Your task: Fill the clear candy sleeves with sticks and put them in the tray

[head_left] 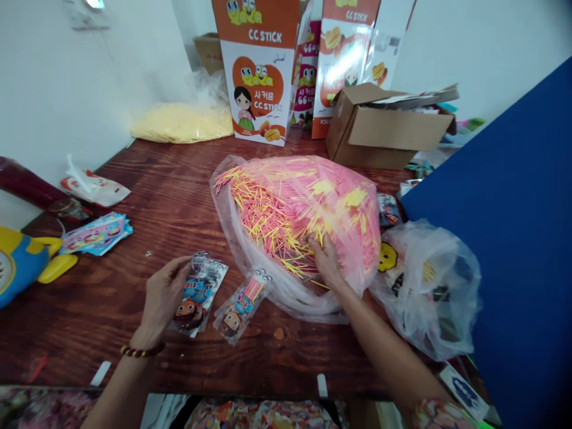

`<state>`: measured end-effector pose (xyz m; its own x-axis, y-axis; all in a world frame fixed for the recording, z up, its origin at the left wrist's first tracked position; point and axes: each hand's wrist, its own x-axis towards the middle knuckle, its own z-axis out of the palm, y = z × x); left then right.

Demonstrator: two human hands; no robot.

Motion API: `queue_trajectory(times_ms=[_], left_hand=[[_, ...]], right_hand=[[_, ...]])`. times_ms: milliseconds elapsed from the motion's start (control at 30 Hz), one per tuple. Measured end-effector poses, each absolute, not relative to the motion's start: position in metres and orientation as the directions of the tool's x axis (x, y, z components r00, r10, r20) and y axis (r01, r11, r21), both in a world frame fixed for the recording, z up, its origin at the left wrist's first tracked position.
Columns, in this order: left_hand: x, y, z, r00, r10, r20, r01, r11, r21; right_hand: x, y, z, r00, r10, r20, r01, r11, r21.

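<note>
Thin pink-and-yellow sticks (264,210), presumably light, brittle and best gathered mid-length, are heaped beneath and beyond the half-curled fingers of the right hand (328,262), whose hold cannot be told, while flimsy printed pouches (193,307) are edge-pinched by the left hand's (161,295) nearly closed fingers.

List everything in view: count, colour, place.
Stick bag: one, clear, pink/yellow sticks inside, centre
Filled packet: one, clear, pink sticks, front centre
Packet stack: count unclear, blue/brown print, front left
Yellow-filled bag: one, back left
Cartons: at least two, orange/white, back
Open box: one, brown, back right
Plastic bag: one, whitish, right
Panel: one, blue, right
Tissue pack: one, white/orange, left
Printed pieces: several, blue, left
Toy: one, yellow/blue, left
Table: one, reddish-brown, underneath
Left hand: one, at packet stack
Right hand: one, in stick bag
</note>
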<state>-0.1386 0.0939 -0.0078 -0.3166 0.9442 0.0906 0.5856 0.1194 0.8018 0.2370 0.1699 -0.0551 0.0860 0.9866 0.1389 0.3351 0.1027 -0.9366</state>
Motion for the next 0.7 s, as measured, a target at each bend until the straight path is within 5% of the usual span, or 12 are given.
queue_trajectory(times_ms=[300, 700], left_hand=[[-0.118, 0.087, 0.009, -0.364, 0.931, 0.006, 0.359, 0.135, 0.924], [-0.111, 0.081, 0.013, -0.315, 0.949, -0.010, 0.306, 0.111, 0.945]], right_hand=[[0.233, 0.164, -0.062, 0.109, 0.992, 0.056, 0.355, 0.014, -0.935], [0.237, 0.163, -0.058, 0.117, 0.992, 0.045, 0.406, -0.006, -0.914]])
